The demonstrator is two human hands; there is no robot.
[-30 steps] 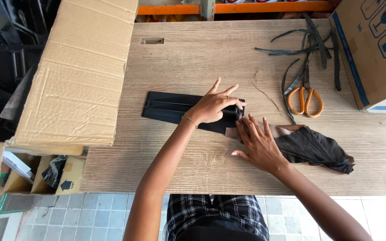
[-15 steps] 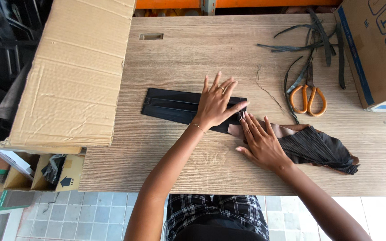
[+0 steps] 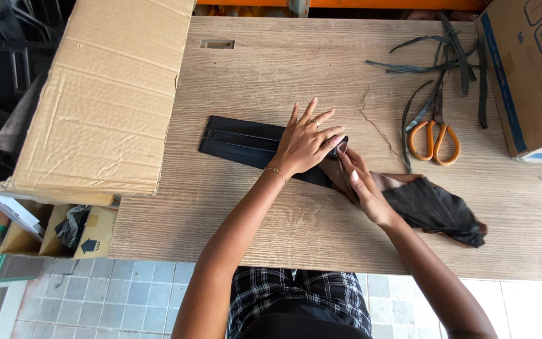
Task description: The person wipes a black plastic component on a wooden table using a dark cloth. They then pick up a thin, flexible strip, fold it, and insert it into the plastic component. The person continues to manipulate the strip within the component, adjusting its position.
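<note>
standing beside the wooden bench (image 3: 221,207), i see bare wood toward its near edge, a cardboard box (image 3: 105,94) crowding the left and another box (image 3: 528,69) the right, orange-handled scissors (image 3: 433,139) between. the flat black folded piece (image 3: 243,141) lies mid-bench. the left hand (image 3: 305,141) presses open-palmed on its right end; the right hand (image 3: 359,185), fingers curled, pinches that end beside dark cloth (image 3: 437,210).

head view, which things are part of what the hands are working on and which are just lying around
In hand: left hand flat on the folded black strip; right hand on the crumpled dark cloth.

Lying about: orange-handled scissors, black offcut strips, large cardboard box.
</note>
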